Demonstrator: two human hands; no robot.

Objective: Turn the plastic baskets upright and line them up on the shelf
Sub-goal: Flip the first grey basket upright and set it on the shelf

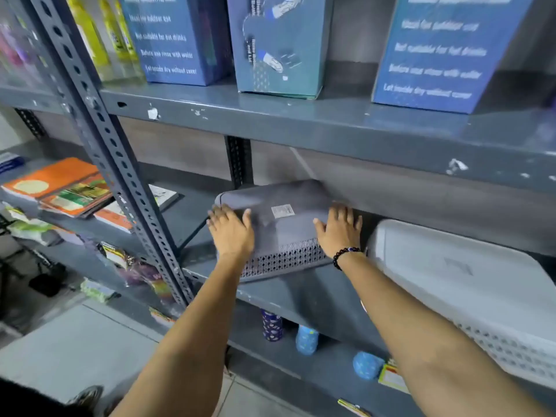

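Note:
A dark grey plastic basket point(281, 224) lies upside down on the middle shelf point(310, 293), its flat bottom facing up with a white label on it and its perforated side towards me. My left hand point(230, 231) lies flat on its left end, and my right hand point(340, 230), with a black bead bracelet at the wrist, lies flat on its right end. The fingers of both hands are spread and press on the basket. To the right, a larger light grey basket point(463, 284) also lies upside down on the same shelf.
The upper shelf point(301, 115) carries blue boxes point(171, 40) and yellow bottles point(90, 34). Books point(60, 188) lie on the neighbouring shelf to the left, past a perforated steel upright point(120, 164). Blue patterned bottles point(272, 325) stand on the shelf below.

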